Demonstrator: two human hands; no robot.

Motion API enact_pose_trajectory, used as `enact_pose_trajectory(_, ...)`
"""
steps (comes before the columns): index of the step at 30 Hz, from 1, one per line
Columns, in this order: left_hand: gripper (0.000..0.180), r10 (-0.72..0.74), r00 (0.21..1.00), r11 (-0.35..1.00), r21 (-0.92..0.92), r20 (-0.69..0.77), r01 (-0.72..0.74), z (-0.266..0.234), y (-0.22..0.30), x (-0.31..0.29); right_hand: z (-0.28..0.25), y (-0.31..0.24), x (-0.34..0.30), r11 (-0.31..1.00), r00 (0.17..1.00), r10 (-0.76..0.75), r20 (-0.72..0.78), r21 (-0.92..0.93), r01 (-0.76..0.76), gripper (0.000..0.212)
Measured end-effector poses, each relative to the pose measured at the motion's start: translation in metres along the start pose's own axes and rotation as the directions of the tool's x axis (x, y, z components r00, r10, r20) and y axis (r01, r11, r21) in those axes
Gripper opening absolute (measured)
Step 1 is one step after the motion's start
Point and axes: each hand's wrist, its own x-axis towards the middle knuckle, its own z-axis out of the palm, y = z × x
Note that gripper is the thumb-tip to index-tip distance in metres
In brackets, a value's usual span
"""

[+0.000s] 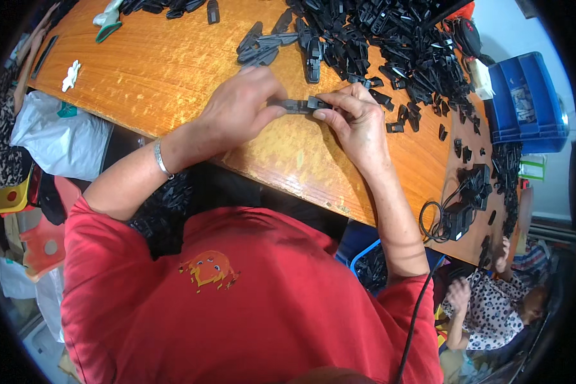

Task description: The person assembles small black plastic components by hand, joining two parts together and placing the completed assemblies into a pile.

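Over the near part of the wooden table [192, 70], my left hand [246, 105] and my right hand [358, 118] face each other. Between them is a narrow black plastic piece [294, 106], its left end pinched in my left fingers. My right thumb and fingers close on a small black plastic part [316, 102] at the piece's right end. Whether the two are joined I cannot tell. Just beyond my hands lie several longer dark plastic pieces [262, 48] and an upright black piece [313, 61].
A big heap of black plastic parts [390, 32] covers the back right. Black boxes with a cable [457, 221] sit on the right. A blue bin [528, 102] stands beyond them. White bags [61, 134] hang at the left edge. Another person [493, 307] works at the lower right.
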Motion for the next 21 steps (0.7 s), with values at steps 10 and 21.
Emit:
enact_pose_trajectory(10, 0.017, -0.003, 1.000, 1.000, -0.018, -0.016, 0.002, 0.005, 0.015, 0.008, 0.010, -0.008, 0.004, 0.972, 0.973, -0.228, 0.028, -0.047, 0.229, 0.019)
enact_pose_trajectory(21, 0.028, -0.059, 0.996, 0.982, 0.174, -0.068, 0.070, -0.049, 0.005, 0.003, -0.054, 0.008, -0.038, 0.814, 0.956, 0.139, -0.256, -0.521, -0.258, 0.032)
